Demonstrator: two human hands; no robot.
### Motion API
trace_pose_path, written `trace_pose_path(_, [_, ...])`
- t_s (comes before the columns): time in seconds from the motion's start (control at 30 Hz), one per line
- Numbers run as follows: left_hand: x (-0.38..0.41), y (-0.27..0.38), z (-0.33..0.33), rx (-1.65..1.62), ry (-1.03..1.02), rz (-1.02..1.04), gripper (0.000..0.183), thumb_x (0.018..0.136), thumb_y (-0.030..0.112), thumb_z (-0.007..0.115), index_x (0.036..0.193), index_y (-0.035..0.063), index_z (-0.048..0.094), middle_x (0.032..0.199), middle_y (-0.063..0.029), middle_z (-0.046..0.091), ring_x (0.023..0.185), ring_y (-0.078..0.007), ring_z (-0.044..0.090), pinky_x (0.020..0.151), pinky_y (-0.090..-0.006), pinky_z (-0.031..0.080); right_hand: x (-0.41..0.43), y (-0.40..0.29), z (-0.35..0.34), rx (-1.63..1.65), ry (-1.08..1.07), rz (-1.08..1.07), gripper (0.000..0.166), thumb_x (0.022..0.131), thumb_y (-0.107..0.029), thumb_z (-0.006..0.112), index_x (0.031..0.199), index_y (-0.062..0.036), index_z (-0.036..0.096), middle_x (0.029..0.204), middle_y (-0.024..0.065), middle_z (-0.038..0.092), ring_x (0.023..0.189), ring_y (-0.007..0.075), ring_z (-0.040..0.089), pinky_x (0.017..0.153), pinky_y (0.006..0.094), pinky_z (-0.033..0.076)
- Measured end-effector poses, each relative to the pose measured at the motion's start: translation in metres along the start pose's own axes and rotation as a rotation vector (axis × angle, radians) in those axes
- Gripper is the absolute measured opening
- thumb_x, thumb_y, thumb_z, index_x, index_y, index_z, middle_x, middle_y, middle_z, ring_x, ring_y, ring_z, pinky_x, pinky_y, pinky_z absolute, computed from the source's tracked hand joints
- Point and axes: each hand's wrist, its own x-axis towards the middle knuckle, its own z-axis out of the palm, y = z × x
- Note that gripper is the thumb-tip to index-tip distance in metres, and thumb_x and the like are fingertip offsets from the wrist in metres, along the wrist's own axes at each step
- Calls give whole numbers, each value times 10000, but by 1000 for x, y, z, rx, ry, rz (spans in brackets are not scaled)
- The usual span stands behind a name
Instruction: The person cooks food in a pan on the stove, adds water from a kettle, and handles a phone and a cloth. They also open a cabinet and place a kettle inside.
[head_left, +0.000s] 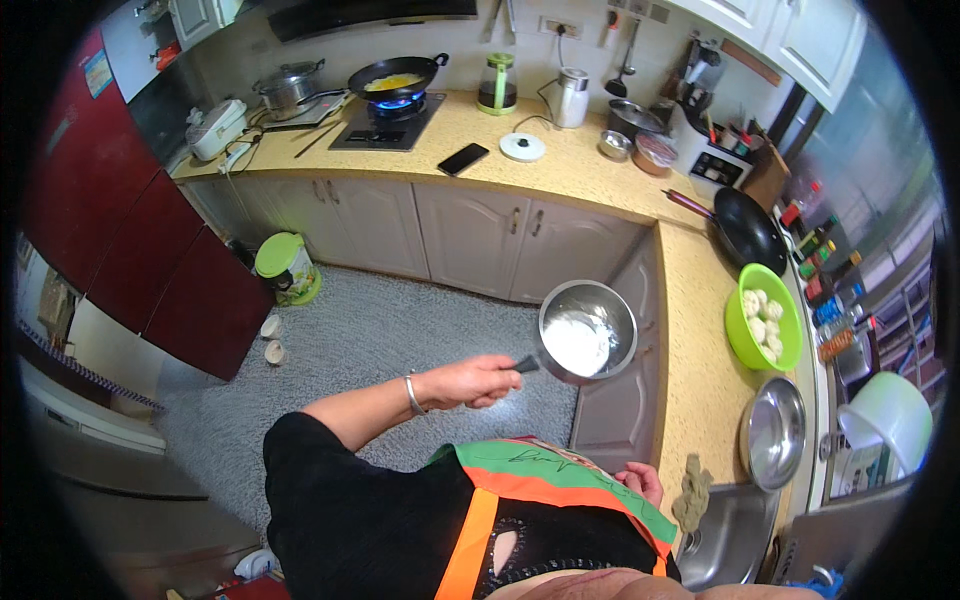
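My left hand (474, 381), with a silver bangle at its wrist, grips the black handle of a stainless steel saucepan (587, 330) above the floor. Shiny glare hides what the pan's bottom holds. Close to my body, beside the green and orange apron (547, 469), is my right hand (643, 481); its fingers are curled and partly hidden, so I cannot tell whether it holds anything. Far ahead, a black wok (395, 77) with yellow food in it stands over a blue flame on the gas stove (386, 131).
Along the right counter are a black frying pan (750, 231), a green bowl (735, 330) of white dough-like pieces, a steel basin (776, 435), a cloth (691, 495) and a sink (724, 536). A phone (463, 159) and a white lid (523, 147) lie on the far counter. A bin (287, 266) stands on the floor.
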Motion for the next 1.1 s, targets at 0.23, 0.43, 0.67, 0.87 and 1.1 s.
trace_pose_path(0.23, [-19, 46, -108, -124, 411, 179, 184, 1014, 242, 557, 1026, 59, 542, 665, 75, 384, 509, -29, 343, 424, -199, 274, 118, -17, 78, -124, -244, 86, 146, 971, -53, 562, 1093, 4, 619, 841, 57, 670, 748, 113, 623, 665, 244, 507])
trace_pose_path(0.43, [-41, 117, -178, -192, 717, 279, 184, 1013, 230, 553, 990, 47, 551, 660, 60, 407, 518, -46, 387, 426, -204, 300, 240, -37, 143, -143, -375, 59, 155, 974, -56, 532, 1083, 2, 624, 855, 51, 664, 758, 114, 617, 674, 245, 498])
trace_pose_path(0.67, [-58, 217, -299, -152, 956, 400, 180, 1012, 205, 545, 957, 34, 551, 673, 66, 418, 500, -20, 342, 413, -184, 253, 332, -65, 203, -102, -407, 50, 130, 985, -68, 553, 1070, 3, 622, 848, 56, 676, 716, 106, 621, 656, 239, 514])
trace_pose_path(0.87, [-54, 290, -439, -80, 1055, 455, 201, 1016, 240, 549, 927, 60, 553, 668, 82, 437, 482, -7, 338, 401, -180, 219, 370, -49, 234, -48, -340, 38, 140, 970, -36, 543, 1079, -2, 624, 840, 60, 665, 737, 114, 605, 672, 249, 504])
trace_pose_path(1.1, [-30, 365, -583, 168, 1102, 419, 230, 1002, 239, 555, 823, 99, 518, 639, 65, 453, 466, -28, 357, 391, -209, 233, 371, -46, 300, -19, -183, 68, 140, 956, -51, 591, 1084, -4, 624, 818, 26, 643, 707, 89, 582, 634, 236, 482])
